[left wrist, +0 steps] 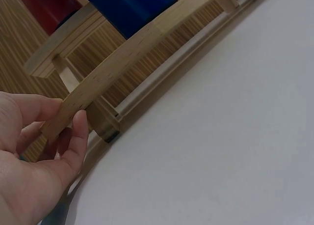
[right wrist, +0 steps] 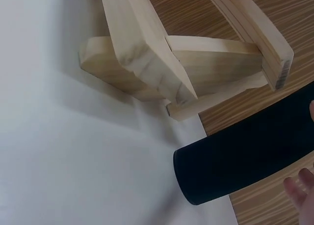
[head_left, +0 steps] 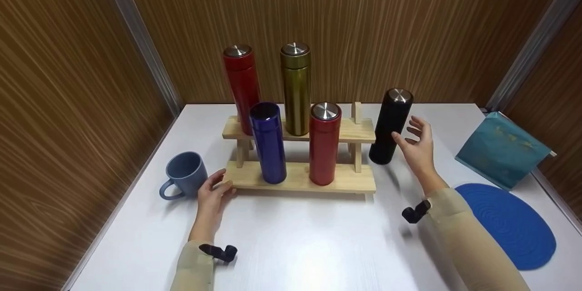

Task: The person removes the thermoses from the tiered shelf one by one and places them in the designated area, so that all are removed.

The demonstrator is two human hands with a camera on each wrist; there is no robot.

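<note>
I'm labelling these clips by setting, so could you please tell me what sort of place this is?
Probably a staged recording booth rather than a home: wood-grain panel walls close in a white table, where a wooden rack displays thermos flasks.

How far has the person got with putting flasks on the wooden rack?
Four flasks stand on the rack: a red and a gold one on top, a blue and a red one below. In hand: the left hand holds the rack's lower shelf end; the right hand, fingers spread, is beside the black flask. Left: that flask stands on the table.
</note>
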